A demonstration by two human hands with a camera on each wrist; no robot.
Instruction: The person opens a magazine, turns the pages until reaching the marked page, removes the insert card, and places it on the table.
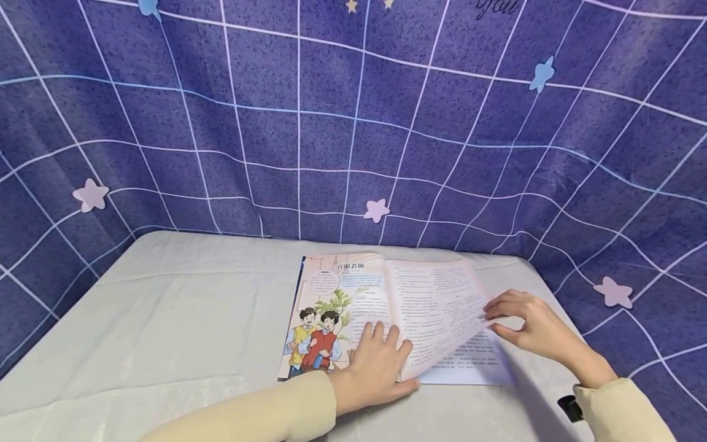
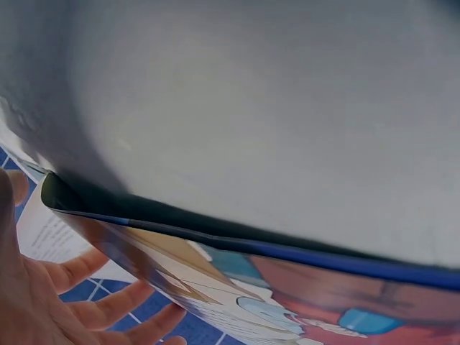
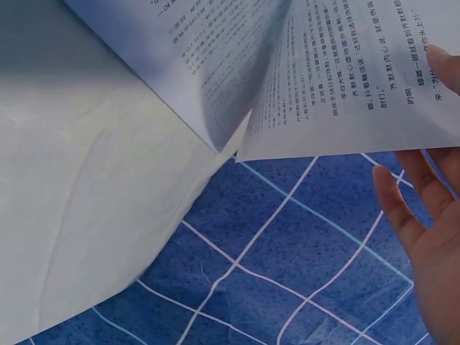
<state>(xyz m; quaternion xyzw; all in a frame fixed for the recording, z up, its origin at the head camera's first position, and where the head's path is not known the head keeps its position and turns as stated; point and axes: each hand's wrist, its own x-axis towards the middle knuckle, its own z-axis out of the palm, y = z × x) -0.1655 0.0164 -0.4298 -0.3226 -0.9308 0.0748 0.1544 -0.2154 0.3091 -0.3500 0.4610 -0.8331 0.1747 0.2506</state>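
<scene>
An open magazine (image 1: 367, 294) lies on the pale surface, its left page printed with text and two cartoon figures in yellow and red. Near the lower end of the spine, my left hand (image 1: 375, 365) rests on it with fingers spread. In the left wrist view that hand (image 2: 43, 295) reaches past the magazine's lower edge (image 2: 237, 248). At the right side, my right hand (image 1: 533, 328) pinches the outer edge of a raised page (image 1: 436, 313). The right wrist view shows the thumb on this page's (image 3: 345, 100) printed face and the other fingers behind it. Another printed page (image 1: 475, 368) lies beneath.
The white cloth-covered surface (image 1: 138, 325) extends left and in front of the magazine. Behind and to the sides hangs a blue curtain (image 1: 331, 141) with a grid and star pattern. A small black object (image 1: 570, 407) shows by the right sleeve.
</scene>
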